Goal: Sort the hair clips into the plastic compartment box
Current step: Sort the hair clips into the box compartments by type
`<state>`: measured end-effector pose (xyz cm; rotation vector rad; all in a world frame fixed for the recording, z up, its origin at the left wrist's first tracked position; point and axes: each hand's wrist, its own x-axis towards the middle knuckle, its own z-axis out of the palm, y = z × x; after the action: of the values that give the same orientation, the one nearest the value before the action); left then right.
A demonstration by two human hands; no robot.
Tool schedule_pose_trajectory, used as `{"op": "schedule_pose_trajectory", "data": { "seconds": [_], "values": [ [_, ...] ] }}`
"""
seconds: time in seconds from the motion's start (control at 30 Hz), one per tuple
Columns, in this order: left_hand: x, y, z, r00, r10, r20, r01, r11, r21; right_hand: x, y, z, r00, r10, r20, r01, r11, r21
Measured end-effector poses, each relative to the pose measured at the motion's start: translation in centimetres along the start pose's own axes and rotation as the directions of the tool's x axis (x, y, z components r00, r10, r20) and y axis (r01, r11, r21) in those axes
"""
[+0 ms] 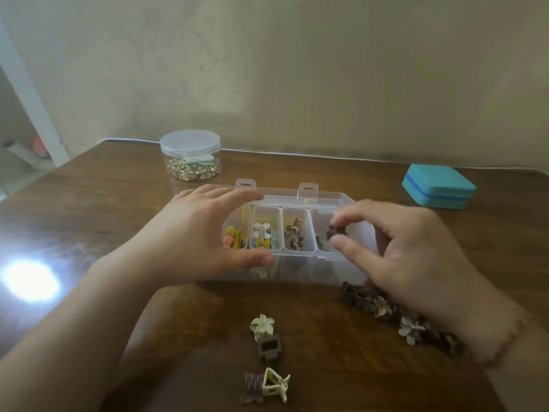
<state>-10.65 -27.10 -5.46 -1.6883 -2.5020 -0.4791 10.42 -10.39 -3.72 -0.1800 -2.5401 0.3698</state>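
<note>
A clear plastic compartment box [300, 200] lies open mid-table, its compartments holding coloured and brown clips. My left hand [196, 233] grips the box's left end, thumb on the near wall and fingers on the far rim. My right hand [395, 251] pinches a small dark brown clip [335, 231] between thumb and fingertips over the rightmost compartment. Loose clips lie nearer me: a cream flower clip [262, 325], a brown square clip [269, 349], a dark brown clip [252, 388] and a cream claw clip [276, 383]. A row of brown and pale flower clips [383, 307] runs under my right wrist.
A round clear jar [190, 156] with gold and green bits stands behind the box at the left. A teal case [438, 185] sits at the back right. A white cable [297, 154] runs along the table's far edge by the wall. Bright glare marks the table's left.
</note>
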Motion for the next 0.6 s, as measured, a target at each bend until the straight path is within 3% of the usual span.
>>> {"op": "schedule_pose_trajectory", "data": {
  "seconds": [0.07,0.13,0.2,0.3,0.4,0.47,0.6],
  "values": [
    [0.0,0.0,0.0,1.0,0.001,-0.003,-0.001,1.0,0.003,-0.1,0.2,0.7,1.0,-0.003,0.029,0.006,0.995,-0.104],
    [0.0,0.0,0.1,1.0,0.003,-0.005,-0.003,1.0,0.005,-0.2,-0.3,0.9,0.999,-0.037,0.011,0.038,0.999,-0.039],
    [0.0,0.0,0.1,1.0,0.007,-0.014,-0.007,1.0,0.007,-0.5,-1.4,0.9,0.985,-0.172,0.034,0.17,0.984,0.049],
    [0.0,0.1,0.1,1.0,0.006,-0.023,-0.006,1.0,0.012,-1.1,-3.1,1.8,0.866,-0.421,0.27,0.423,0.905,0.055],
    [0.0,0.2,0.0,1.0,0.006,-0.014,-0.006,1.0,0.014,-1.2,-3.6,3.1,0.742,-0.434,0.512,0.51,0.86,-0.012],
    [0.0,0.1,0.0,1.0,0.009,-0.014,-0.009,1.0,0.014,-1.2,-3.5,3.6,0.734,-0.412,0.54,0.503,0.864,-0.026],
    [0.0,0.1,0.1,1.0,0.006,-0.017,-0.006,1.0,0.01,-1.1,-2.6,3.0,0.789,-0.428,0.441,0.475,0.88,0.006]
  ]
}}
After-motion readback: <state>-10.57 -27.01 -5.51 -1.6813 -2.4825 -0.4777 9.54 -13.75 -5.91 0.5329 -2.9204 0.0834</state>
